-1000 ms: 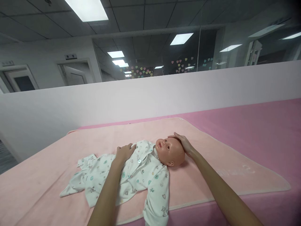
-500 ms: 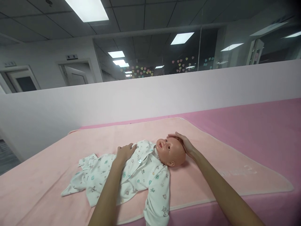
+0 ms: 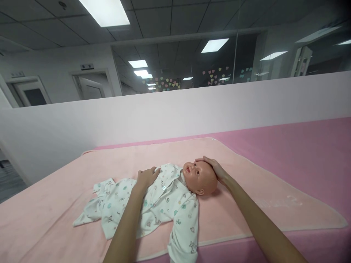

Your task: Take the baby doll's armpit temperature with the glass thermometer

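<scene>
Where the baby doll (image 3: 171, 195) is lying: on its back across the peach blanket (image 3: 236, 212), head at the right of the view, trouser legs at the left; the blanket is probably serving as a soft base.
Doll's head (image 3: 203, 179): its crown is nestling in the right hand (image 3: 215, 166), which is curving over it with fingers stretched and lying together, pinching nothing; the palm is likely steadying the head against rolling.
Printed suit (image 3: 160, 212): its front is sitting under the left hand (image 3: 148, 178), which is resting palm down over the belly, fingers loosely spread; it is presumably anchoring the body, though I cannot tell how firmly.
Near sleeve (image 3: 184, 230): it is trailing over the blanket's edge onto the pink pad (image 3: 307, 153), seemingly lying loose.
White wall (image 3: 175, 117): it is bounding the pad's far side.
Window (image 3: 186, 58): it is rising beyond the wall, heart stickers (image 3: 166, 84) dotting it.
</scene>
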A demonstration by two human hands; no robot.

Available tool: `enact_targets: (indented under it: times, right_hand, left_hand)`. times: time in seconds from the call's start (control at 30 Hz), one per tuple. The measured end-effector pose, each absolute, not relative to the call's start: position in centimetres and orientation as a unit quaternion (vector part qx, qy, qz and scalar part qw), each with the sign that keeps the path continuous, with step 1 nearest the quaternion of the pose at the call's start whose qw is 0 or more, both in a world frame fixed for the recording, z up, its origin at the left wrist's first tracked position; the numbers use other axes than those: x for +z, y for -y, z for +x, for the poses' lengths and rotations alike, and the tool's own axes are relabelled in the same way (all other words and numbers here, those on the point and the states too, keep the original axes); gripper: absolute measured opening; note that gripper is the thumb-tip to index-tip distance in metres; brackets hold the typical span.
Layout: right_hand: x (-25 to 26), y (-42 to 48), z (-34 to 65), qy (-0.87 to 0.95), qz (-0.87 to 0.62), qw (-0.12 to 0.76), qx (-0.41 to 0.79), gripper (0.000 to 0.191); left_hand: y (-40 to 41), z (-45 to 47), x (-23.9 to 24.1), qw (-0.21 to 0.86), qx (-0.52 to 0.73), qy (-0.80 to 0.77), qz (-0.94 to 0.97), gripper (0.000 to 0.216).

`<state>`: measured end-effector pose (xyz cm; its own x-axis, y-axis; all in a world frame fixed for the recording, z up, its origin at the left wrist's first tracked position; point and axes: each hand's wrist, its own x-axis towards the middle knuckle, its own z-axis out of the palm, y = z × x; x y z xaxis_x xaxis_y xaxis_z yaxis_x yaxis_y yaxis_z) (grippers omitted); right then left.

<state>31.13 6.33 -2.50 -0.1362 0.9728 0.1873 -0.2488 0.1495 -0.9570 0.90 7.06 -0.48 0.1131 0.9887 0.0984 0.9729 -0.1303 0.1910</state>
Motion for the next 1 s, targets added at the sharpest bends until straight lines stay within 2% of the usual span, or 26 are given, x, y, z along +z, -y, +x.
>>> enact_targets:
  times: [0.13, 0.2, 0.37, 0.5, 0.73, 0.83, 1.0]
  right_hand:
    - [-2.6, -7.4, 32.1, 0.409, -0.339, 0.647, 0.547, 0.040]
    - [-2.8, -7.5, 32.1, 0.428, -0.348, 0.660, 0.510, 0.038]
    - [-2.9, -6.6, 31.2, 0.552, -0.377, 0.540, 0.511, 0.040]
    - [-2.7, -6.4, 31.2, 0.527, -0.386, 0.579, 0.488, 0.043]
    - [-2.2, -5.6, 30.6, 0.564, -0.347, 0.524, 0.535, 0.040]
    - [-2.3, -6.0, 31.0, 0.518, -0.351, 0.551, 0.552, 0.038]
    - [-2.7, -7.4, 32.2, 0.414, -0.339, 0.643, 0.548, 0.039]
  left_hand:
    - [-7.2, 0.9, -0.5, 0.040, 0.099, -0.658, 0.746, 0.049]
    - [-7.2, 0.9, -0.5, 0.039, 0.099, -0.657, 0.747, 0.049]
    - [-7.2, 0.9, -0.6, 0.039, 0.101, -0.656, 0.747, 0.049]
    - [-7.0, 1.0, -0.5, 0.038, 0.101, -0.657, 0.746, 0.049]
    - [-6.6, 1.2, -0.2, 0.038, 0.102, -0.661, 0.743, 0.050]
    - [-6.6, 1.2, -0.2, 0.039, 0.101, -0.662, 0.741, 0.052]
    - [-6.6, 1.1, -0.2, 0.037, 0.097, -0.661, 0.743, 0.052]
